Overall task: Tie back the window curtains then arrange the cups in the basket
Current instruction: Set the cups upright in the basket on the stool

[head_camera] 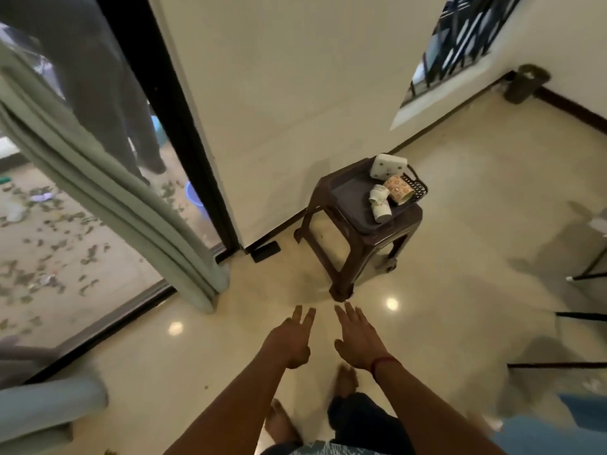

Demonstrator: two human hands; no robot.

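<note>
A grey-green curtain (108, 192) hangs gathered in front of the large glass door at the left, its hem touching the floor. On a dark brown plastic stool (368, 238) lie three cups on their sides: an orange-patterned cup (398, 188) and two white cups (380, 205). Behind them a dark mesh basket (417, 185) sits at the stool's far edge. My left hand (292, 339) and my right hand (359, 338) are stretched out over the floor in front of the stool, fingers spread, holding nothing.
A white socket box (387, 165) rests on the stool's back. A barred window (460, 44) is in the right wall, with a dark bin (525, 82) in the corner. Chair legs (584, 277) stand at the right. My bare feet (315, 405) are on the glossy floor.
</note>
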